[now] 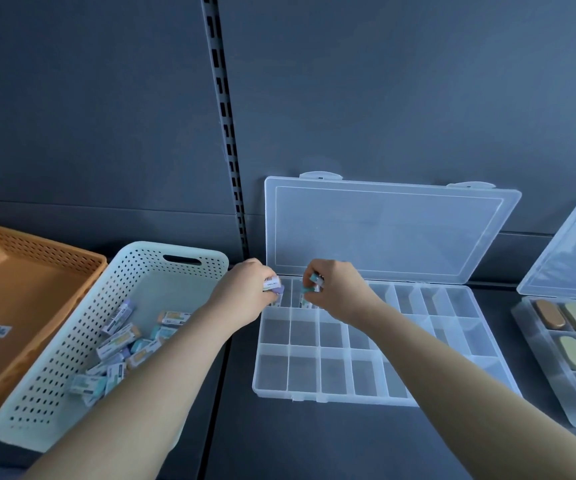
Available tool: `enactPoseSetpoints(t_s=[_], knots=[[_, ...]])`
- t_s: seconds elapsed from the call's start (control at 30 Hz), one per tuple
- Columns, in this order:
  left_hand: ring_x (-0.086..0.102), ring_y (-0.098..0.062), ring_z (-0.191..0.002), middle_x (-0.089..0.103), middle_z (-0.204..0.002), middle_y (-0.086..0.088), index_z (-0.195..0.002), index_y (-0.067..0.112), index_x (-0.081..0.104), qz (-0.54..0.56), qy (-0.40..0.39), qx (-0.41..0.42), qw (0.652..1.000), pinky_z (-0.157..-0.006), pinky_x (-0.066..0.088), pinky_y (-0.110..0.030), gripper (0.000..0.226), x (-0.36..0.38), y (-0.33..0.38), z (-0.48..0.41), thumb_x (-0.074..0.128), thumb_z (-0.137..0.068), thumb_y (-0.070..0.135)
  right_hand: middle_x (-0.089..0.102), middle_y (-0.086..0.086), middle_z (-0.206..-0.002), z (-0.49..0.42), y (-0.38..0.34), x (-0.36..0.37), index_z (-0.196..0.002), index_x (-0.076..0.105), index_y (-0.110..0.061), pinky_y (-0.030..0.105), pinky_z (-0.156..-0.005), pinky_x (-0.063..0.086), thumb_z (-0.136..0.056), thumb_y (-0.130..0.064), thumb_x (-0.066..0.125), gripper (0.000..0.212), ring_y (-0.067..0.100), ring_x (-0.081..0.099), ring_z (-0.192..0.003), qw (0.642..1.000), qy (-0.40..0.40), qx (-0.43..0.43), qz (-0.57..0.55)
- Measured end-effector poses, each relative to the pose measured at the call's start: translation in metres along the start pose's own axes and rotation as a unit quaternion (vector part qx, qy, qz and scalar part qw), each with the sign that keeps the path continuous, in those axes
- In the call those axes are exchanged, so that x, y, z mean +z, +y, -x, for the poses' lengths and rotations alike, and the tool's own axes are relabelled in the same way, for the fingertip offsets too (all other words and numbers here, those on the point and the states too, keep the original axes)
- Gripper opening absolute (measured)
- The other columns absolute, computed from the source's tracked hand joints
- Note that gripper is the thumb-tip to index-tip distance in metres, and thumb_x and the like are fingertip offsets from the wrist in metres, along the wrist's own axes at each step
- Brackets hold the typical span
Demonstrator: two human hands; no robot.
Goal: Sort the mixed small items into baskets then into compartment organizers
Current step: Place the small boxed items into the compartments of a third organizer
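We are loading the clear organizer (314, 396) from the white basket (141, 258), left hand (248, 292) fingers pinching a purple eraser (275, 287) and right hand (338, 292) pinching a teal eraser (309, 288) over its back-left cells, and next, we judge, each needs lowering into its own cell.
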State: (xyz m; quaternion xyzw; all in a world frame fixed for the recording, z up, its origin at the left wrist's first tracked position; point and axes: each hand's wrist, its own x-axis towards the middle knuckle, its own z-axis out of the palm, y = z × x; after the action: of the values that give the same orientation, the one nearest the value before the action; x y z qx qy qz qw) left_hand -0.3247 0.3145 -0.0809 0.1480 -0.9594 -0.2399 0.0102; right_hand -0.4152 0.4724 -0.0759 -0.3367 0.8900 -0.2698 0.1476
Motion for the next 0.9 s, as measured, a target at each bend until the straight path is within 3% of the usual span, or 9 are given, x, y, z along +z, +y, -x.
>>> enactPoseSetpoints(t_s=[0.1, 0.3, 0.43, 0.5, 0.57, 0.63, 0.73, 0.77, 0.9], knots=[[0.055, -0.023, -0.081, 0.055, -0.093, 0.0, -0.08, 0.016, 0.067, 0.002, -0.002, -0.003, 1.0, -0.066, 0.041, -0.032, 0.008, -0.001, 0.0, -0.001, 0.066, -0.084, 0.023, 0.056, -0.003, -0.075, 0.002, 0.001, 0.0, -0.082, 0.058, -0.02, 0.018, -0.048, 0.036, -0.08, -0.01, 0.064, 0.011, 0.017, 0.049, -0.062, 1.0, 0.004, -0.009, -0.007], [0.055, -0.021, -0.08, 0.056, -0.092, 0.001, -0.077, 0.021, 0.067, 0.024, -0.013, -0.015, 1.0, -0.065, 0.041, -0.032, 0.006, -0.003, 0.002, 0.001, 0.068, -0.082, 0.021, 0.054, -0.004, -0.073, 0.004, -0.001, -0.002, -0.089, 0.061, -0.015, 0.017, -0.048, 0.036, -0.079, -0.012, 0.068, 0.013, 0.019, 0.049, -0.064, 1.0, 0.002, -0.007, -0.019], [0.044, -0.023, -0.066, 0.046, -0.072, 0.003, -0.06, 0.025, 0.05, 0.06, -0.009, -0.018, 0.998, -0.056, 0.031, -0.03, 0.03, -0.009, 0.003, 0.006, 0.072, -0.081, 0.028, 0.053, 0.001, -0.07, 0.009, 0.0, -0.011, -0.085, 0.058, -0.014, 0.026, -0.049, 0.041, -0.074, -0.015, 0.075, 0.02, 0.02, 0.046, -0.057, 0.998, 0.018, 0.012, -0.064], [0.047, -0.025, -0.071, 0.055, -0.079, -0.003, -0.08, 0.015, 0.065, 0.087, -0.005, -0.032, 0.996, -0.062, 0.037, -0.031, 0.018, -0.015, 0.004, 0.008, 0.075, -0.079, 0.03, 0.06, 0.009, -0.078, 0.013, 0.003, -0.019, -0.085, 0.06, -0.012, 0.026, -0.05, 0.041, -0.072, -0.015, 0.077, 0.022, 0.019, 0.046, -0.059, 0.995, 0.032, 0.016, -0.091], [0.052, -0.023, -0.076, 0.062, -0.087, -0.006, -0.097, 0.013, 0.068, 0.134, -0.01, -0.048, 0.99, -0.067, 0.039, -0.029, 0.026, -0.023, 0.007, 0.012, 0.077, -0.078, 0.029, 0.063, 0.006, -0.083, 0.018, 0.007, -0.029, -0.087, 0.062, -0.014, 0.022, -0.047, 0.041, -0.073, -0.016, 0.077, 0.021, 0.015, 0.047, -0.056, 0.989, 0.038, 0.032, -0.142], [0.056, -0.016, -0.072, 0.064, -0.082, -0.005, -0.094, 0.017, 0.062, 0.197, -0.027, -0.055, 0.978, -0.065, 0.037, -0.027, 0.017, -0.03, 0.016, 0.017, 0.071, -0.083, 0.027, 0.058, -0.001, -0.074, 0.023, 0.01, -0.04, -0.092, 0.064, -0.017, 0.017, -0.045, 0.039, -0.079, -0.017, 0.071, 0.014, 0.01, 0.045, -0.051, 0.978, 0.044, 0.064, -0.195], [0.054, 0.0, -0.057, 0.046, -0.076, -0.004, -0.099, 0.024, 0.048, 0.261, -0.063, -0.07, 0.961, -0.056, 0.036, -0.011, 0.003, -0.033, 0.038, 0.016, 0.046, -0.096, 0.023, 0.045, 0.0, -0.065, 0.033, 0.016, -0.057, -0.106, 0.063, -0.012, 0.015, -0.048, 0.037, -0.088, -0.006, 0.049, 0.024, 0.01, 0.041, -0.05, 0.949, 0.025, 0.112, -0.295], [0.051, -0.003, -0.059, 0.043, -0.076, -0.002, -0.106, 0.027, 0.049, 0.265, -0.071, -0.072, 0.959, -0.055, 0.038, -0.008, 0.012, -0.031, 0.043, 0.014, 0.04, -0.099, 0.023, 0.045, 0.002, -0.064, 0.036, 0.019, -0.062, -0.112, 0.061, -0.011, 0.012, -0.047, 0.035, -0.089, -0.003, 0.044, 0.029, 0.01, 0.042, -0.05, 0.945, 0.017, 0.119, -0.305], [0.053, -0.01, -0.066, 0.061, -0.085, 0.004, -0.121, 0.031, 0.047, 0.244, -0.061, -0.042, 0.967, -0.064, 0.047, -0.028, 0.027, -0.016, 0.058, 0.006, 0.041, -0.098, 0.019, 0.059, 0.007, -0.072, 0.047, 0.034, -0.069, -0.13, 0.049, -0.011, 0.017, -0.061, 0.046, -0.091, -0.002, 0.045, 0.04, 0.016, 0.055, -0.06, 0.947, 0.015, 0.135, -0.291]])
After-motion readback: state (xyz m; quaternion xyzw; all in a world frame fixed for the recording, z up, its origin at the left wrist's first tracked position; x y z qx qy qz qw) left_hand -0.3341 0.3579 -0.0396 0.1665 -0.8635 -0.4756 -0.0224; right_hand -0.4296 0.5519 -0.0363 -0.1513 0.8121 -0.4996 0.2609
